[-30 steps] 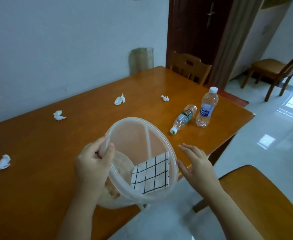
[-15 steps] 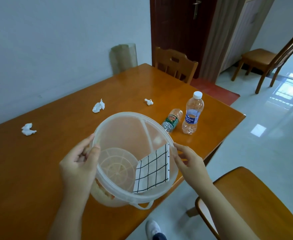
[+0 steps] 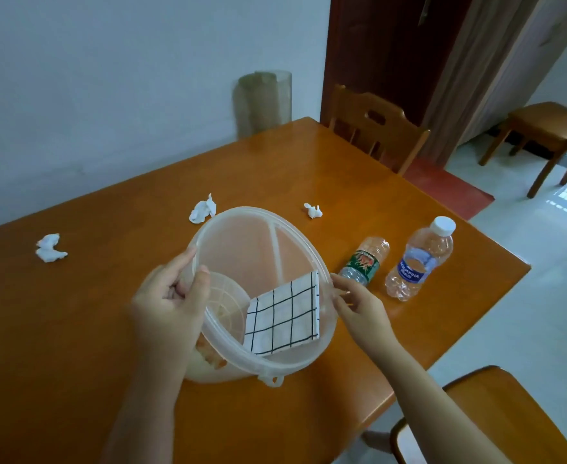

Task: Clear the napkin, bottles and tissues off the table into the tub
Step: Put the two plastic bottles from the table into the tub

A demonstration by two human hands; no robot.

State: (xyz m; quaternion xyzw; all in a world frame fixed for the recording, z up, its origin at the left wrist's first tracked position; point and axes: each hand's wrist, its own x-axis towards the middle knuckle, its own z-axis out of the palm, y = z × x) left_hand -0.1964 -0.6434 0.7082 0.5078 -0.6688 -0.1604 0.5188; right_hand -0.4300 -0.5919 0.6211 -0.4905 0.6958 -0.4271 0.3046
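A translucent plastic tub (image 3: 242,239) is tilted toward me over the wooden table (image 3: 74,329). My left hand (image 3: 168,306) grips its left rim, and my right hand (image 3: 359,303) pinches its right rim. A white napkin with a black grid (image 3: 284,318) lies inside the tub against the near wall. Right of the tub, a green-labelled bottle (image 3: 364,261) lies on its side, and a blue-labelled bottle (image 3: 421,259) stands upright with a white cap. Three crumpled tissues rest on the table: one at the left (image 3: 49,248), one behind the tub (image 3: 203,209), one further right (image 3: 313,210).
A wooden chair (image 3: 376,128) is tucked in at the table's far end, and another chair seat (image 3: 496,416) is at my lower right. A greenish translucent bin (image 3: 264,100) stands by the wall. The table's right edge drops to a tiled floor.
My right hand has closed onto the tub's right rim, and the tub has come a little lower over the table. The camera view has shifted right and nearer.
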